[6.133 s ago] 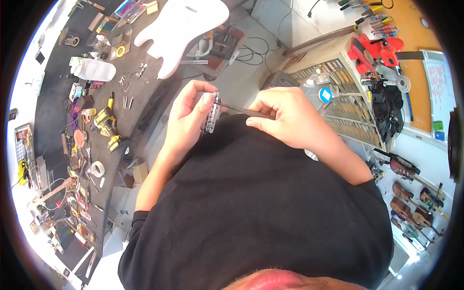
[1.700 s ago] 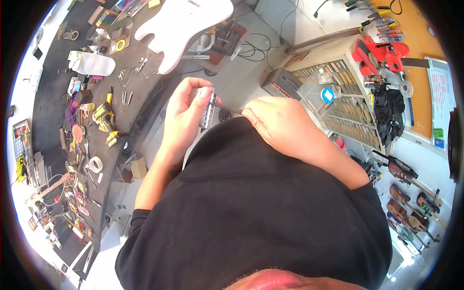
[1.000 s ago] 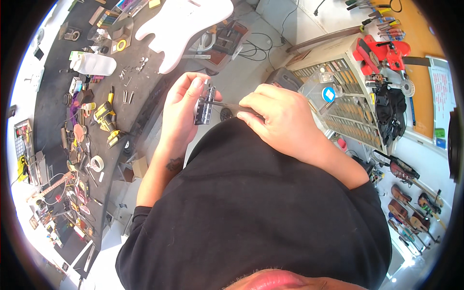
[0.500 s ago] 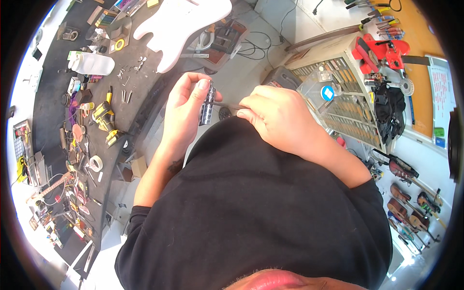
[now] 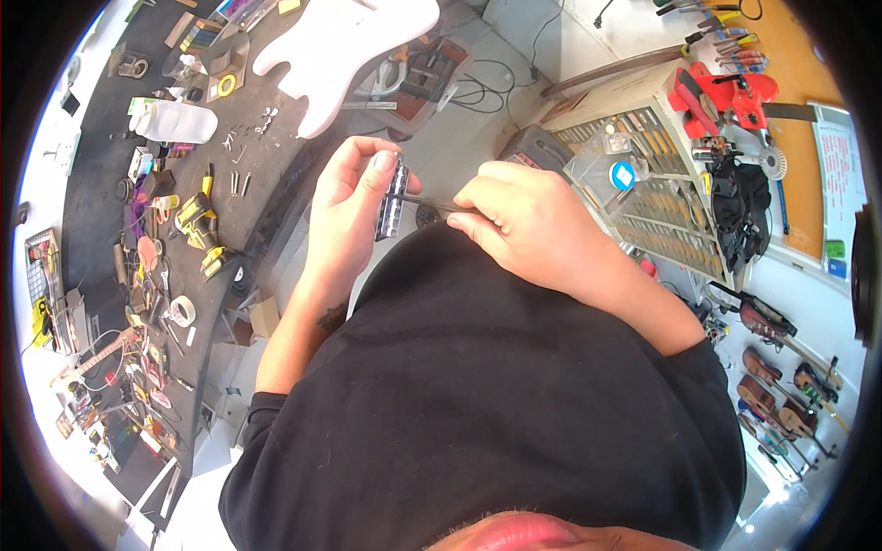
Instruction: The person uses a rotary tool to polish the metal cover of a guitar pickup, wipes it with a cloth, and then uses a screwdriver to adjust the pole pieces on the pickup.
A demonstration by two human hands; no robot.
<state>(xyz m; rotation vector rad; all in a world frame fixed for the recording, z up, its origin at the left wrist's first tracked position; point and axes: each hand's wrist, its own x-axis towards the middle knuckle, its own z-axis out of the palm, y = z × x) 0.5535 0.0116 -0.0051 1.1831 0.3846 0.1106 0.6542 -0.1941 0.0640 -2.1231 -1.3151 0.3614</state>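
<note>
My left hand [image 5: 354, 188] is closed round a small metal guitar bridge [image 5: 392, 207], dark and silver with a row of saddles. The thumb lies on its upper end, and the lower end sticks out below the fingers. My right hand [image 5: 528, 216] pinches a slim dark metal tool [image 5: 430, 201] between thumb and curled fingers. It reaches leftward, and its tip meets the middle of the bridge. Whether it is tweezers or a driver I cannot tell. Both hands are held up in front of my black shirt.
On the dark workbench [image 5: 243, 197] at the left lie a white guitar body [image 5: 326, 55], a yellow cordless drill [image 5: 197, 225], a white bottle [image 5: 179, 121] and loose screws [image 5: 241, 184]. A drawer cabinet [image 5: 643, 174] stands at the right, below a red tool [image 5: 749, 101]. Cables [image 5: 491, 87] run over the floor.
My right hand has shifted slightly and its grip on the slim tool looks looser, with more of the tool showing. The bridge has turned a little in my left hand.
</note>
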